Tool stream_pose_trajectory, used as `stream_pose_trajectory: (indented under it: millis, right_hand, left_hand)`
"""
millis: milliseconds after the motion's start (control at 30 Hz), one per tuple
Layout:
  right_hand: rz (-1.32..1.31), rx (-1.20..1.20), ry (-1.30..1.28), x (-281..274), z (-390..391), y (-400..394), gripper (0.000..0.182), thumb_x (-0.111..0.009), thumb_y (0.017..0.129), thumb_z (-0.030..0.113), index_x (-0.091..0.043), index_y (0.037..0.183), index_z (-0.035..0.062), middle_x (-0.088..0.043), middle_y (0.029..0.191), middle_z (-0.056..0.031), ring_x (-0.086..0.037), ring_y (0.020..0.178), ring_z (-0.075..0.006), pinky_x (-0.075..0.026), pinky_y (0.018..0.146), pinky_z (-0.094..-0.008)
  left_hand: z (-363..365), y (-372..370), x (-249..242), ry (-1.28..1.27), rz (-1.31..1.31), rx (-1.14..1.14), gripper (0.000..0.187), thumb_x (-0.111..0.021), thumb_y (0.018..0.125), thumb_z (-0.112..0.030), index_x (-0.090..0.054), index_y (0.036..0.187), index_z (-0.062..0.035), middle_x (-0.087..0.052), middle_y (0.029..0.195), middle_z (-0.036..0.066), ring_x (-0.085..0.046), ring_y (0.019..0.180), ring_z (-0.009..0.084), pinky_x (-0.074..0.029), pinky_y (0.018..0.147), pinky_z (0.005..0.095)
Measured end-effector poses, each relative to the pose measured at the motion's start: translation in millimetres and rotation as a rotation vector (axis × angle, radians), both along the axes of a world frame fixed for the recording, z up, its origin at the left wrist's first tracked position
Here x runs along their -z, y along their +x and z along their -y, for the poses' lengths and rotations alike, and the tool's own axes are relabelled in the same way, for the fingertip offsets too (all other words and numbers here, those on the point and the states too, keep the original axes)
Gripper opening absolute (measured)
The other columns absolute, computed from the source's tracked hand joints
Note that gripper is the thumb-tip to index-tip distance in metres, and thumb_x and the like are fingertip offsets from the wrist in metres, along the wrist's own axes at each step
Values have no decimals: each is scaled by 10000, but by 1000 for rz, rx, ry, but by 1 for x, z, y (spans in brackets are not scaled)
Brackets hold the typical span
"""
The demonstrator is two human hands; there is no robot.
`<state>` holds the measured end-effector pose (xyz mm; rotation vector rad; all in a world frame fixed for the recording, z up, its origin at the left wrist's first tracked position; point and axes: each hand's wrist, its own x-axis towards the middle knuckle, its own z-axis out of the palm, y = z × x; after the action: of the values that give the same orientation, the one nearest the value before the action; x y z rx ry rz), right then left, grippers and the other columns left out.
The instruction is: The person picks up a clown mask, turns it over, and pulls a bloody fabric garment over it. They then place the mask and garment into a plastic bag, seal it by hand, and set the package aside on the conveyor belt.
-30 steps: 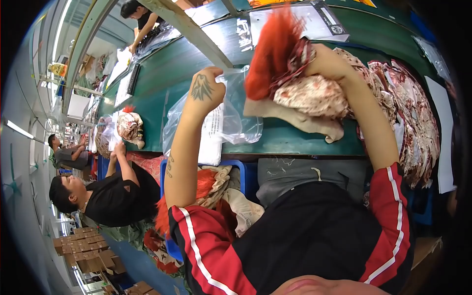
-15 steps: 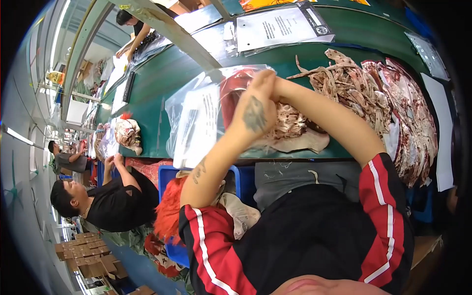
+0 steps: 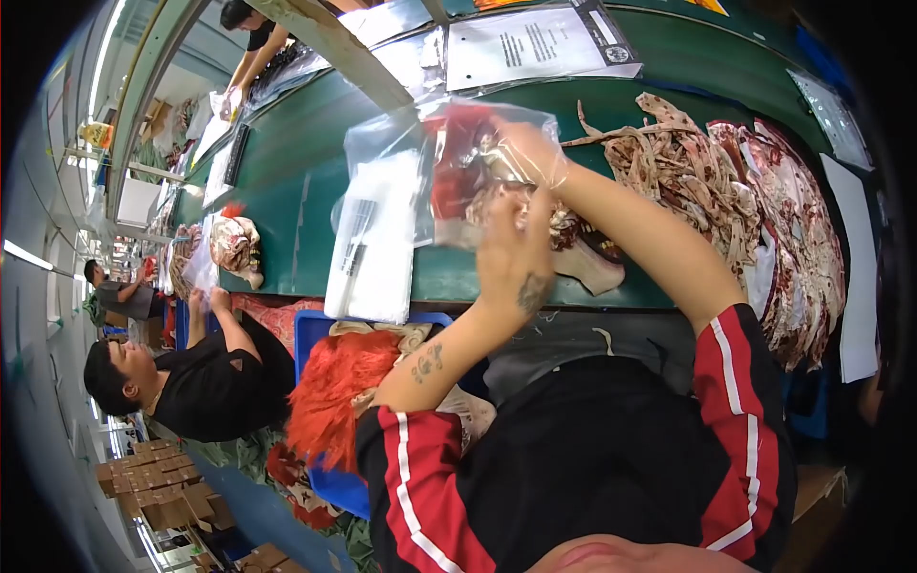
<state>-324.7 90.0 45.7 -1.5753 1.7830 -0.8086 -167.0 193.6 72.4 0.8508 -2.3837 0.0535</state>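
A clear plastic bag (image 3: 382, 158) rises above the green table, with a red-haired rubber mask (image 3: 458, 162) partly inside it. My right hand (image 3: 523, 153) reaches in at the bag's right side, plastic over its wrist, its fingers curled at the mask and partly hidden by glare. Just below, my left hand (image 3: 516, 258) is held up against the bag and mask with fingers stretched out, slightly blurred. The mask's pale lower part, with teeth showing, hangs out to the right of that hand. A stack of flat plastic bags (image 3: 368, 272) lies to the left.
Piled masks (image 3: 673, 167) and blood-patterned pieces (image 3: 783, 229) lie on the right of the table. Printed sheets (image 3: 535, 46) are at the back. A blue bin (image 3: 310, 329) with red-haired masks stands by my left arm. A co-worker (image 3: 201, 382) sits left; a metal post (image 3: 339, 53) rises ahead.
My left hand has moved down, away from my right hand, and its fingers have straightened. The bag has lifted and spread around the mask and my right hand.
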Motion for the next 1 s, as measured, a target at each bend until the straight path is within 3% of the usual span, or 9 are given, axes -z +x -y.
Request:
stream_pose_trajectory:
  millis: [67, 167, 300, 467, 567, 633, 667, 800, 1000]
  right_hand:
    - [-68, 55, 63, -16, -2, -2, 565, -684, 897, 350, -539, 1337, 27, -699, 1018, -129, -679, 838, -226, -569, 744, -320]
    - [-124, 111, 125, -15, 1, 3, 523, -715, 873, 278, -567, 1309, 31, -715, 984, -111, -691, 831, -221, -578, 738, -322]
    - [989, -33, -280, 43, 15, 13, 450, -729, 806, 91, -626, 1242, 55, -724, 1036, -87, -708, 851, -216, -591, 757, -313]
    - [1138, -254, -356, 63, 34, -2, 419, -708, 837, 108, -627, 1245, 56, -718, 1069, -110, -708, 894, -194, -587, 766, -300]
    - [1252, -429, -403, 73, 42, -3, 396, -692, 861, 120, -628, 1247, 56, -714, 1094, -127, -707, 926, -178, -584, 774, -290]
    - [1316, -546, -444, 74, 45, -7, 382, -681, 877, 128, -629, 1249, 57, -711, 1111, -139, -707, 947, -168, -582, 779, -283]
    - [1316, -541, -442, 71, 42, -4, 382, -681, 877, 128, -629, 1249, 57, -711, 1111, -139, -707, 947, -168, -582, 779, -283]
    - [504, 489, -140, 23, 19, 36, 373, -673, 829, 96, -657, 1200, 60, -719, 1115, -141, -698, 890, -283, -573, 792, -390]
    - [63, 151, -74, 24, 15, 50, 352, -624, 891, 221, -653, 1222, 105, -688, 1205, -129, -670, 946, -329, -540, 843, -421]
  left_hand:
    - [4, 15, 17, 69, 90, -88, 563, -514, 784, 68, -477, 1340, -10, -534, 1047, 175, -572, 791, 320, -509, 641, 388]
    - [4, 20, 25, 360, -232, 181, 462, -527, 800, 63, -478, 1256, 7, -507, 1018, 182, -578, 721, 327, -495, 618, 409]
    - [-33, -7, 55, 529, -570, 207, 420, -534, 786, 77, -495, 1198, 7, -503, 1016, 203, -568, 714, 351, -488, 607, 421]
    - [-36, 28, 85, 390, -259, -137, 317, -551, 775, 60, -524, 1080, -25, -517, 918, 143, -504, 601, 291, -462, 575, 361]
    - [-13, 58, 101, 321, -277, -50, 297, -561, 765, 62, -523, 1043, -35, -510, 854, 104, -464, 561, 242, -446, 553, 323]
    - [-15, 70, 95, 558, -331, 6, 292, -558, 777, 62, -525, 1048, -40, -497, 826, 87, -461, 566, 216, -446, 548, 310]
    - [-23, 69, 94, 572, -376, 38, 296, -558, 782, 69, -521, 1054, -41, -489, 821, 77, -457, 576, 195, -443, 551, 296]
    - [-70, 37, 83, 667, -700, 149, 342, -565, 807, 86, -478, 1115, -36, -481, 846, 60, -453, 628, 150, -418, 565, 249]
    - [-114, -2, 111, 834, -729, 346, 511, -573, 832, 95, -385, 1290, -32, -490, 926, 77, -463, 676, 130, -412, 571, 226]
